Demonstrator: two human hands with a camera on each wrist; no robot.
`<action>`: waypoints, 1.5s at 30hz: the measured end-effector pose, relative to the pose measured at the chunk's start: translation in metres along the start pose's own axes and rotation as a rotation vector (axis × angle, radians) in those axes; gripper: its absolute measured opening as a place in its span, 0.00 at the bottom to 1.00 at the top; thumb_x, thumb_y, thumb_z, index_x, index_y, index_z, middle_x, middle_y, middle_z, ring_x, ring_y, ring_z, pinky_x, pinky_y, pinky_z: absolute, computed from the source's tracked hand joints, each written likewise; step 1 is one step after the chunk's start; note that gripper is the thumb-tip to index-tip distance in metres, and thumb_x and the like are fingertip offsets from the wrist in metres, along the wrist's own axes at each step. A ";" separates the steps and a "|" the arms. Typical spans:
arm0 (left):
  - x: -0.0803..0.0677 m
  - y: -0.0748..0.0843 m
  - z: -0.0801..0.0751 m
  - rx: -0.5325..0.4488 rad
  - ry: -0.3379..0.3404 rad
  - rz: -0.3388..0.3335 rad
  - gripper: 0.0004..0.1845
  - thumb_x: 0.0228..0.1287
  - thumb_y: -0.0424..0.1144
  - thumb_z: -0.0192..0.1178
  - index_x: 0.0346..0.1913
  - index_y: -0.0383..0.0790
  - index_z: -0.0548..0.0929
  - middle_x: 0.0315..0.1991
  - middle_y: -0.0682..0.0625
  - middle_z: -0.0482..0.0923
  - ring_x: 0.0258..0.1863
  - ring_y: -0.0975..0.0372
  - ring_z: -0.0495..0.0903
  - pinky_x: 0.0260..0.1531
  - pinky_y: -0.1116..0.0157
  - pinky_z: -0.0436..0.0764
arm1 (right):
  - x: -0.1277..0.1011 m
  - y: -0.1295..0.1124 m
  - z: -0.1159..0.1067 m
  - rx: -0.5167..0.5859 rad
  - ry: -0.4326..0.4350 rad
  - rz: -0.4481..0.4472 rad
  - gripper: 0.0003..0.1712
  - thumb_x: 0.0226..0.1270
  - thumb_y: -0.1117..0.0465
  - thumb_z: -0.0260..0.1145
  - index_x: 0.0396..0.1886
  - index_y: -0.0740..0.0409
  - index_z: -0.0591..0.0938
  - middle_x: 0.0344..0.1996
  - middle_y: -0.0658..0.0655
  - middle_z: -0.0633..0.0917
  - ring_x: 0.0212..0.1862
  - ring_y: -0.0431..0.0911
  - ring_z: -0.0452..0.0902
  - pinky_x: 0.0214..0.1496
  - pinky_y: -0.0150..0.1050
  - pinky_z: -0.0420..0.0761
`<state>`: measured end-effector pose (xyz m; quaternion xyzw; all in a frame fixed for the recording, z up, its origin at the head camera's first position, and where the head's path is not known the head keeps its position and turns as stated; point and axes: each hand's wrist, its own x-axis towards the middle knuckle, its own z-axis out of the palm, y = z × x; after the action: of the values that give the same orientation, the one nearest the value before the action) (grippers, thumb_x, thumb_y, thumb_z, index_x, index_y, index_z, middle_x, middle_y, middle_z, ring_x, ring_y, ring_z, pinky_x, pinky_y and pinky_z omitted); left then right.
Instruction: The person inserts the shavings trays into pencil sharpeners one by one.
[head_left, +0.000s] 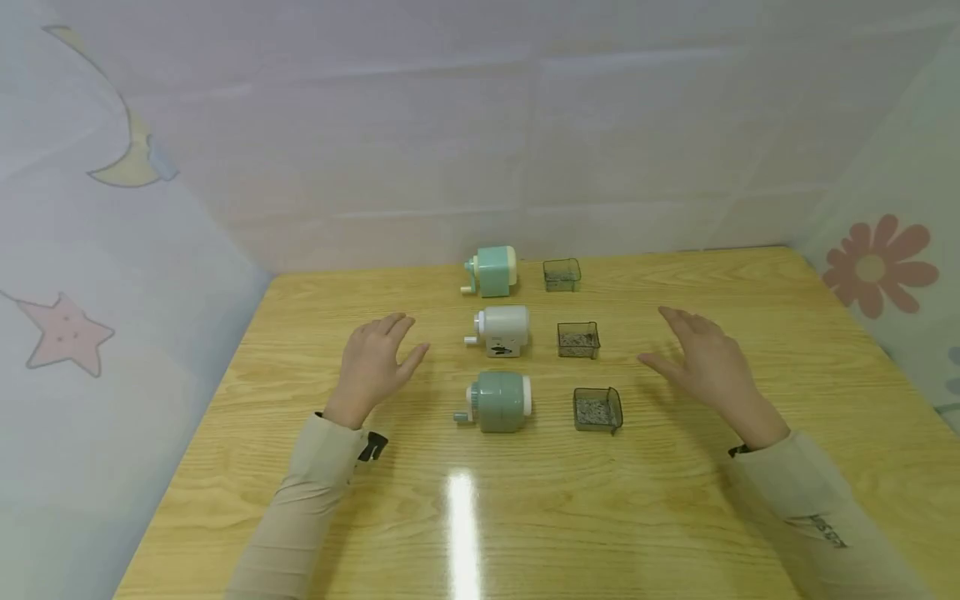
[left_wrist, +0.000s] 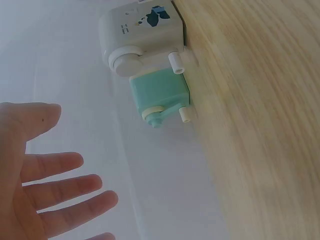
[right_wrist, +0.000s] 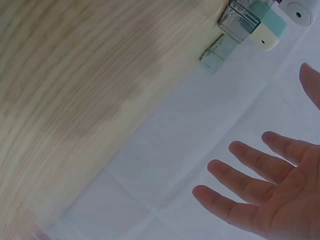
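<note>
Sharpeners (head_left: 497,331) number 3, shavings trays (head_left: 578,340) 3.

You will find no lettering clear enough to read. The white pencil sharpener (head_left: 501,330) carries a dark leaf-like mark and tiny print on its side, too small to make out. At five o'clock, your right sleeve (head_left: 817,517) bears dark letters, blurred beyond reading.

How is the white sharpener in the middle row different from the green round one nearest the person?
The white boxy plastic sharpener carries a dark printed motif on its side; the grey-green rounded plastic sharpener is plain. The white one stands in the middle row, farther from the person; the grey-green one is closest. Both lie with their cranks pointing left, each with a clear shavings tray to its right, untouched by either hand.
</note>
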<state>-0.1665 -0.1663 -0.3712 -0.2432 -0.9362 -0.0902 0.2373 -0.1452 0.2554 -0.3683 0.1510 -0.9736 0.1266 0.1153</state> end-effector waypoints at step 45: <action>0.004 -0.001 -0.004 -0.091 -0.017 -0.083 0.18 0.59 0.44 0.61 0.48 0.36 0.76 0.34 0.42 0.80 0.12 0.61 0.72 0.07 0.71 0.64 | 0.126 0.011 0.022 0.131 -0.244 0.023 0.38 0.56 0.55 0.67 0.60 0.71 0.65 0.49 0.75 0.74 0.45 0.65 0.72 0.41 0.58 0.74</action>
<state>-0.1683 -0.1666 -0.3663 -0.2153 -0.9424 -0.1405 0.2141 -0.2703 0.2261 -0.3582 0.1614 -0.9717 0.1718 -0.0152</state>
